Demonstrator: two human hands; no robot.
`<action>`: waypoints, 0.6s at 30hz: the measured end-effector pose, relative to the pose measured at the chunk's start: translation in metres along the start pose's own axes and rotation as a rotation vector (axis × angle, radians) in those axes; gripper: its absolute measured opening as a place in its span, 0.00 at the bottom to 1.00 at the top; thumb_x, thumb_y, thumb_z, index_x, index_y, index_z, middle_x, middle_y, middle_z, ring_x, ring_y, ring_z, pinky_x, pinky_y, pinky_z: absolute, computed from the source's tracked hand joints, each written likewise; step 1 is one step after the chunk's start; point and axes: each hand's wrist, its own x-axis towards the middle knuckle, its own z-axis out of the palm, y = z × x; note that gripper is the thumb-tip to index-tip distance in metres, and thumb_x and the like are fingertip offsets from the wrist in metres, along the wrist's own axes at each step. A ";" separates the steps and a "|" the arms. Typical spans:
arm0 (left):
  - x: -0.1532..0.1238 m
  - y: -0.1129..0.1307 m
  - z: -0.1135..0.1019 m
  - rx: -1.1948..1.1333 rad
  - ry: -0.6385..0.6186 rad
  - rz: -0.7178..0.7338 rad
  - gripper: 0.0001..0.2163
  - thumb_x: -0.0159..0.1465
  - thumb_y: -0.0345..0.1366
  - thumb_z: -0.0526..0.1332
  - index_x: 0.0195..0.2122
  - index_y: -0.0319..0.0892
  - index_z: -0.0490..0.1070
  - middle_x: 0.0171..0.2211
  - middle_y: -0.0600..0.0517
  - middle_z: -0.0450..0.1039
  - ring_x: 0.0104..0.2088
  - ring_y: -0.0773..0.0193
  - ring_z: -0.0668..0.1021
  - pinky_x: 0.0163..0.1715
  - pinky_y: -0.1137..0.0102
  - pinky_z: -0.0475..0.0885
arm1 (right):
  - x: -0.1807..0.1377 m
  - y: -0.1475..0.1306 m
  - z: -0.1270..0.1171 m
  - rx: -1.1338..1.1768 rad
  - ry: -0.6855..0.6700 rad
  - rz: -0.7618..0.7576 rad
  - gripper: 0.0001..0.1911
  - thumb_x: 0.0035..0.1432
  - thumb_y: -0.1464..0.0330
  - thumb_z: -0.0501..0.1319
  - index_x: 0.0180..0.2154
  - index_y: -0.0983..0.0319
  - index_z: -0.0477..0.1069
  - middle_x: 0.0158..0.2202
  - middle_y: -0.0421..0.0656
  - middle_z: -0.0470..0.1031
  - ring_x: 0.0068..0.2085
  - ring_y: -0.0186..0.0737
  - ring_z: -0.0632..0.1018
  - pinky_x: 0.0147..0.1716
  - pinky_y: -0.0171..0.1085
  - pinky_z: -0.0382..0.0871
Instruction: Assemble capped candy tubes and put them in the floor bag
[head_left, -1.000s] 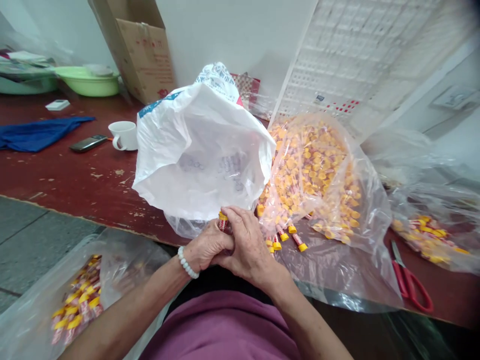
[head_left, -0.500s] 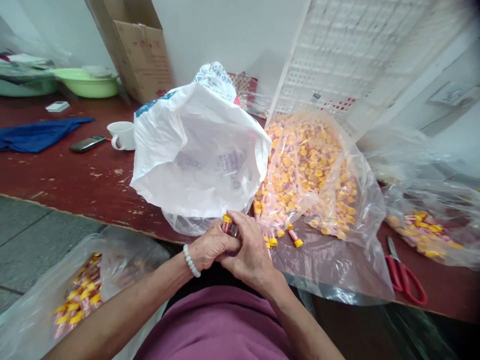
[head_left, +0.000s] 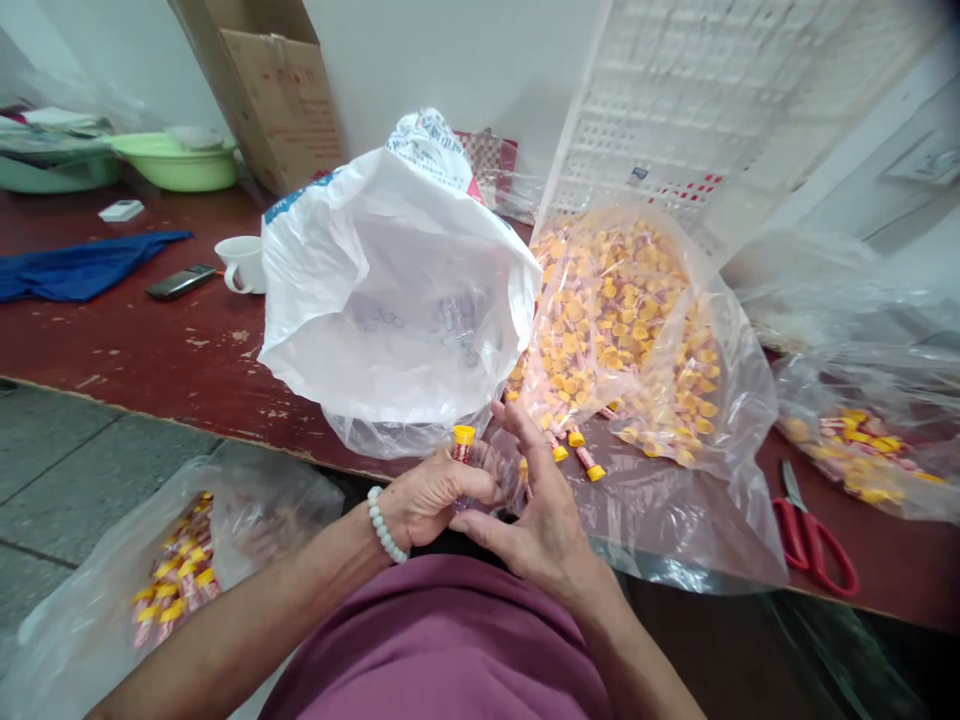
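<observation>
Left hand (head_left: 435,497) grip grasps the yellow-capped tube (head_left: 463,445), long axis upright, cap up; right hand (head_left: 544,515) is released, just right of it.

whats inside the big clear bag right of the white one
The clear bag holds a heap of small yellow-capped tubes, a few at its mouth. Whatever lies under the heap is covered.

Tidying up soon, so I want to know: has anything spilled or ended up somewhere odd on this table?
A few loose tubes lie apart from the heap in the clear bag, by the table edge. Red scissors lie close to that edge too. The left hand holds one tube upright.
</observation>
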 end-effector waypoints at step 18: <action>0.007 -0.057 0.018 0.118 0.164 -0.141 0.08 0.36 0.21 0.56 0.18 0.39 0.63 0.16 0.59 0.60 0.20 0.71 0.64 0.22 0.73 0.58 | -0.051 0.012 0.008 -0.454 0.007 0.034 0.36 0.41 0.70 0.62 0.55 0.64 0.57 0.50 0.52 0.70 0.49 0.52 0.70 0.46 0.50 0.62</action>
